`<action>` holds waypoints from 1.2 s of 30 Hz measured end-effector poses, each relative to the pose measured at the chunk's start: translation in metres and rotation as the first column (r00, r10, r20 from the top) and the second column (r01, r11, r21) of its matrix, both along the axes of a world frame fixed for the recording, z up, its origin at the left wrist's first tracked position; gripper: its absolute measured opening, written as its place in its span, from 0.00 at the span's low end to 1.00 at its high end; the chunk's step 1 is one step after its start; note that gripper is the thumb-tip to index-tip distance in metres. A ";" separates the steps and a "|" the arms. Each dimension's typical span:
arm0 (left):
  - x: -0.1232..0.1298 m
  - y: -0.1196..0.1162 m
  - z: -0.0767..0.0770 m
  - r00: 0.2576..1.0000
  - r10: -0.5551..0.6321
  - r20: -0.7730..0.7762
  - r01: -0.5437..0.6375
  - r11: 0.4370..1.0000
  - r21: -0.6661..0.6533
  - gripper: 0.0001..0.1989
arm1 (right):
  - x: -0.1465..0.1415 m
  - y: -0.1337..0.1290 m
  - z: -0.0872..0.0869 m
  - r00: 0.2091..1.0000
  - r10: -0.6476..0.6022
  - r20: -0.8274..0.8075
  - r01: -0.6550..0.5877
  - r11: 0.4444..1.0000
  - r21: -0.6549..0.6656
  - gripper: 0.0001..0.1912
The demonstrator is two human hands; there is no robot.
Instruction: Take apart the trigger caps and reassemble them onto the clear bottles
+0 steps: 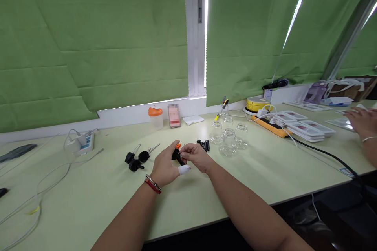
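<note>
Just below center, the left hand (167, 166) curls its fingers around a black pump top (177, 157); the right hand (196, 157) pinches narrowly against it, exact hold unclear. Three similar tops (134, 165) lie left of center, black tubes (205, 146) and glass jars (227, 147) right.

Black fitting (178, 159), held in the fingers (189, 150) over the tabletop (265, 172): rounded head upper left, stem slanting down-right; apparently plastic, partly hidden.
</note>
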State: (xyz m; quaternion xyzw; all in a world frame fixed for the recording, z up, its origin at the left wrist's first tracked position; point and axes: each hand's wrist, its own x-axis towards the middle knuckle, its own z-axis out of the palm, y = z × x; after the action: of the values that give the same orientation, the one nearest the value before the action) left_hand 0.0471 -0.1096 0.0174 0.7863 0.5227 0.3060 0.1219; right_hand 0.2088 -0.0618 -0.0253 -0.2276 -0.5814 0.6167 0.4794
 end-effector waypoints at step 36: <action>0.000 0.001 -0.001 0.997 0.019 -0.076 -0.017 1.000 0.020 0.40 | 0.001 -0.001 0.002 1.000 0.001 0.019 -0.001 1.000 -0.006 0.14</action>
State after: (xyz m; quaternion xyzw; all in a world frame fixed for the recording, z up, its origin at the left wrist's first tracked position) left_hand 0.0476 -0.1084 0.0160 0.7937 0.5311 0.2822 0.0916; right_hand 0.2096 -0.0631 -0.0233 -0.2345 -0.5842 0.6165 0.4730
